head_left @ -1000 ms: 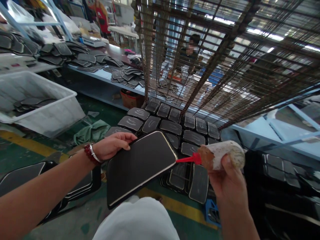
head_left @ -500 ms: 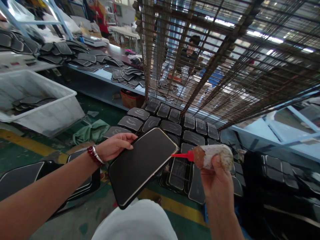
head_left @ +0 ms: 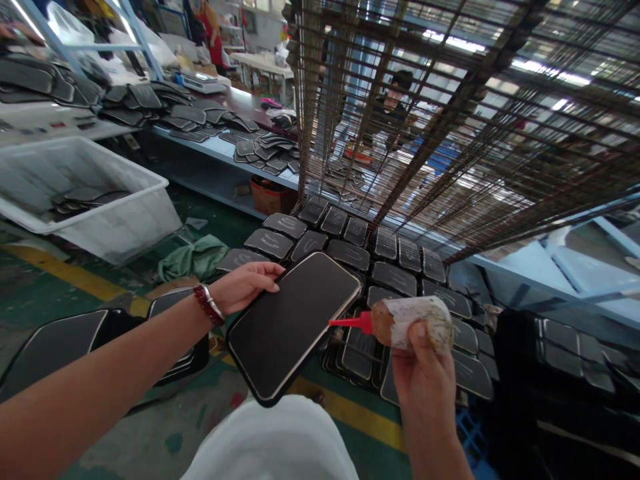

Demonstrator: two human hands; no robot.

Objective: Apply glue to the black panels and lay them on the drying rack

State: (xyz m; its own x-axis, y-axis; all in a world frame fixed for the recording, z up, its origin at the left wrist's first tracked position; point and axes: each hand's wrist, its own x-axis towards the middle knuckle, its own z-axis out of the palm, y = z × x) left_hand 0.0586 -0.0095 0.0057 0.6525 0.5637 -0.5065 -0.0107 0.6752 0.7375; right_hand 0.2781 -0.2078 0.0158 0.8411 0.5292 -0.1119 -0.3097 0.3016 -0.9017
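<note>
My left hand (head_left: 250,285) grips the upper left edge of a black rounded panel (head_left: 295,323), thumb on its face. A pale line runs along the panel's rim, and the panel is held tilted above my lap. In my right hand (head_left: 425,363) lies a stained white squeeze bottle (head_left: 413,321) with a brown patch and a red nozzle, fingers wrapped round it. The nozzle's tip is at the panel's right edge; whether it touches, I cannot tell. Beyond the panel, rows of similar dark panels (head_left: 395,278) lie in stacks, several with pale marks.
A rusty wire rack (head_left: 400,133) leans over the stacks. At left stand a white tub (head_left: 125,217) holding dark pieces and a blue bench (head_left: 210,145) with more of them. Green cloth (head_left: 195,258) lies on the floor. A person (head_left: 393,107) sits behind the rack.
The bottle has moved left and slightly down, its nozzle tip shifting down along the panel's right edge. The camera view has turned slightly left. Both hands keep their holds.
</note>
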